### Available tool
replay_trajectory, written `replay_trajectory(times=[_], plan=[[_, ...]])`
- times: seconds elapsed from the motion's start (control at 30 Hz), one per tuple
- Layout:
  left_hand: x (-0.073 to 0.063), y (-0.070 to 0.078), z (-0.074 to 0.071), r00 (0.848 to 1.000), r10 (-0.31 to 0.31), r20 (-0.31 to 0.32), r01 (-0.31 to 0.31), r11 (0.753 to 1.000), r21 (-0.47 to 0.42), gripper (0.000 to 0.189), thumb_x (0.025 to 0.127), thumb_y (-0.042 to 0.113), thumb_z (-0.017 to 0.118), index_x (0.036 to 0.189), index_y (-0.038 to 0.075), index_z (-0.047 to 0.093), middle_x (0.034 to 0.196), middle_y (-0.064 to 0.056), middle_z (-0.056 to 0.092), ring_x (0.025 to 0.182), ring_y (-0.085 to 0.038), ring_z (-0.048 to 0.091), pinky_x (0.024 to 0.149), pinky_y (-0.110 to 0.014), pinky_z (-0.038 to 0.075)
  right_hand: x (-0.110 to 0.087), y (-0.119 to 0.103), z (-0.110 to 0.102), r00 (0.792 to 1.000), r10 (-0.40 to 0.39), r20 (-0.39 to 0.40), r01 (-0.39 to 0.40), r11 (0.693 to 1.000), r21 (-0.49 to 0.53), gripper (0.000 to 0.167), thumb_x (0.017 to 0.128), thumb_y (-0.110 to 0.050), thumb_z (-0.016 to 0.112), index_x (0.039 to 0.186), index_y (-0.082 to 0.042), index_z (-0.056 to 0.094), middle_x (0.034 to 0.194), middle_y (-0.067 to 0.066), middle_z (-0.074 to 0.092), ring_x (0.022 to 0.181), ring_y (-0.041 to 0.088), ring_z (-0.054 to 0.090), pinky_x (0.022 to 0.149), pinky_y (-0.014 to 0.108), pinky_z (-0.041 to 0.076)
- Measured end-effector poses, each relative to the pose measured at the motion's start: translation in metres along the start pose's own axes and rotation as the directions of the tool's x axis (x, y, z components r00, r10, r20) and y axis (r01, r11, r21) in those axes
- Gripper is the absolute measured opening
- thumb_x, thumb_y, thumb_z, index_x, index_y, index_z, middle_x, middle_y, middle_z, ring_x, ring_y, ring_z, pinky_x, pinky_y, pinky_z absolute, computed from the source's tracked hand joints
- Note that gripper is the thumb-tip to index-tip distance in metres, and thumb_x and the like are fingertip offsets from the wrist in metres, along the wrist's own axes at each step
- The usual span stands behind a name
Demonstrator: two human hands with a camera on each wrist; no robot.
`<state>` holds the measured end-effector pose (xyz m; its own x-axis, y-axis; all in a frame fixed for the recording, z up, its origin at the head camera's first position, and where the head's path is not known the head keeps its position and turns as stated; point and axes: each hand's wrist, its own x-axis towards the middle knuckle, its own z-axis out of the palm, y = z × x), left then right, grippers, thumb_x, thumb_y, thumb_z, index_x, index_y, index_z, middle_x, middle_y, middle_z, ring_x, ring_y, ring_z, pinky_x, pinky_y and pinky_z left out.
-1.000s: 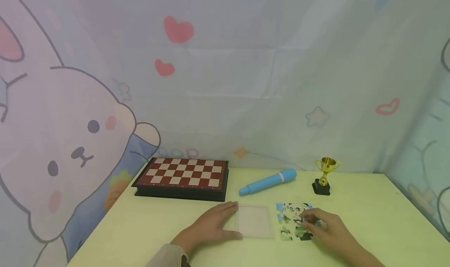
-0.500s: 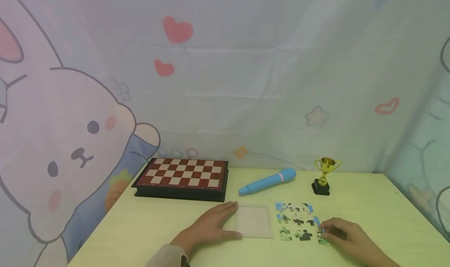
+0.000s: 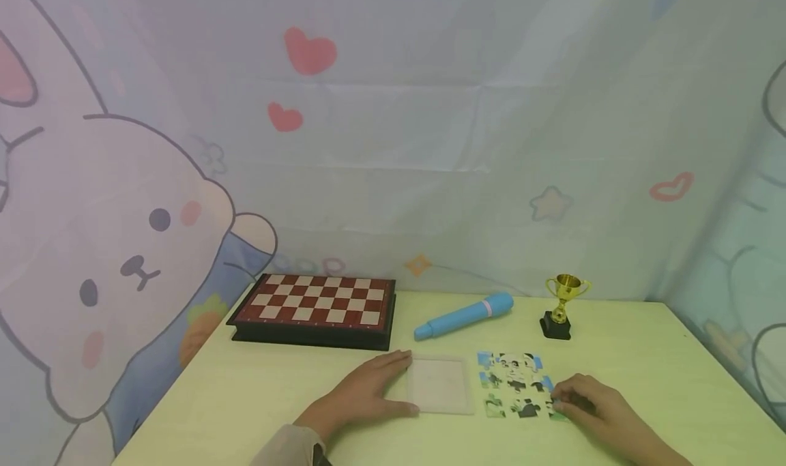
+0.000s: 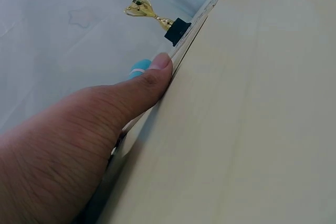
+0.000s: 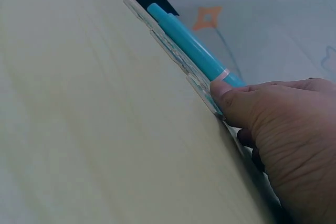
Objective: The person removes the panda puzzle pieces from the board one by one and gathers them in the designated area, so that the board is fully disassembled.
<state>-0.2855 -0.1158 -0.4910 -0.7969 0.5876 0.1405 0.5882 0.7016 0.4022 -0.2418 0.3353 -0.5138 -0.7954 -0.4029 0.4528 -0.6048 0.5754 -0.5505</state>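
My left hand (image 3: 368, 392) rests at the left edge of a clear, flat square frame (image 3: 439, 385), fingers extended along it and thumb near its lower left corner. Right of the frame lie jigsaw puzzle pieces (image 3: 526, 408) with a panda picture, set in rows; the upper ones sit close together, the lower ones with gaps. With curled fingers and thumb, my right hand (image 3: 595, 406) pinches the lower right puzzle piece (image 3: 557, 415), partly hidden under the fingertips. The right wrist view shows the right thumb (image 5: 223, 95) low at the end of the row.
A red-and-white chessboard box (image 3: 316, 312) stands at the back left. Behind the frame lies a blue microphone-shaped stick (image 3: 463, 317) with a pink band. A small gold trophy (image 3: 561, 306) on a black base stands at the back right, before a printed cloth backdrop (image 3: 430, 125).
My right hand has shifted from the middle of the puzzle to its lower right piece, which has slid slightly left toward the others. The left hand stays in place.
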Motion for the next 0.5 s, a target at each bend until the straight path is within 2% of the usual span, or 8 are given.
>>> replay_trajectory(times=[0.13,0.23,0.37,0.43,0.5], plan=[[0.001,-0.001,0.003,1.000,0.008,0.000,-0.008,1.000,-0.004,0.095,0.084,0.077,0.057,0.156,0.018,0.039,0.163,0.006,0.032,0.148,-0.023,0.032,0.118,-0.050,0.031,0.001,-0.002,-0.001,0.998,-0.005,-0.060,0.002,0.999,-0.050,0.017,0.098,-0.011,0.067,0.111,-0.022,0.067,0.098,-0.015,0.062,0.080,0.002,0.058,0.063,0.022,0.052],[-0.001,-0.003,0.005,1.000,0.017,-0.004,-0.017,1.000,-0.010,0.095,0.084,0.078,0.057,0.156,0.018,0.040,0.164,0.005,0.029,0.148,-0.024,0.031,0.118,-0.050,0.032,0.006,-0.005,0.000,0.990,-0.044,-0.138,0.024,0.990,-0.141,0.020,0.096,-0.008,0.068,0.112,-0.019,0.068,0.099,-0.014,0.063,0.083,0.002,0.053,0.065,0.020,0.048],[-0.009,-0.006,0.004,1.000,0.025,-0.019,-0.025,0.999,-0.022,0.091,0.086,0.077,0.056,0.154,0.019,0.043,0.164,0.004,0.028,0.148,-0.025,0.033,0.115,-0.053,0.035,0.021,-0.015,0.002,0.975,-0.093,-0.204,0.036,0.963,-0.267,0.025,0.095,-0.010,0.071,0.118,-0.019,0.067,0.116,-0.008,0.064,0.107,0.010,0.053,0.085,0.023,0.044],[-0.013,-0.006,-0.003,0.999,0.012,-0.037,-0.012,1.000,-0.008,0.087,0.086,0.077,0.055,0.153,0.021,0.046,0.164,0.006,0.028,0.146,-0.025,0.036,0.111,-0.055,0.040,0.033,-0.022,0.003,0.973,-0.110,-0.205,0.044,0.953,-0.301,0.029,0.095,-0.013,0.071,0.123,-0.019,0.066,0.124,-0.001,0.063,0.116,0.019,0.052,0.095,0.032,0.043],[-0.017,-0.006,-0.015,0.997,0.000,-0.079,0.003,0.999,0.033,0.080,0.088,0.076,0.054,0.149,0.024,0.051,0.162,0.009,0.031,0.140,-0.023,0.045,0.105,-0.054,0.046,0.048,-0.029,0.004,0.976,-0.112,-0.188,0.045,0.944,-0.327,0.035,0.097,-0.018,0.070,0.131,-0.018,0.062,0.131,0.004,0.061,0.122,0.027,0.051,0.098,0.044,0.044]])
